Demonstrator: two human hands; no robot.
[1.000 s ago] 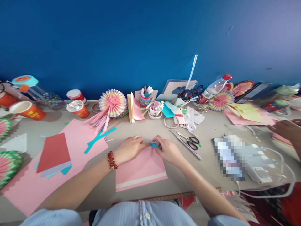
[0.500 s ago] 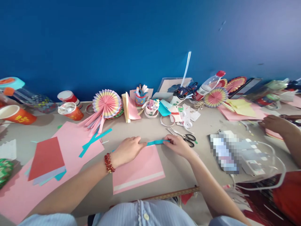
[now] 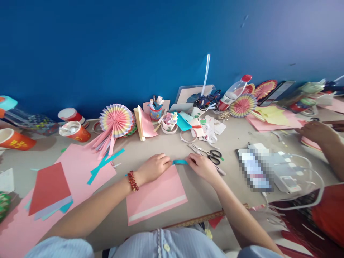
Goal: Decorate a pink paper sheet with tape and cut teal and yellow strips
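My left hand and my right hand each pinch one end of a short teal paper strip, held flat just above the far edge of a pink sheet on the table. The left wrist wears a red bead bracelet. Both hands are closed on the strip, fingers curled.
Scissors lie right of my right hand. Loose teal strips, a large pink sheet and a red sheet lie left. Paper fans, cups and a bottle line the blue wall. Another person's hand works at the right.
My hands drew apart with the teal strip stretched between them, then came somewhat closer again. The view has shifted right and down.
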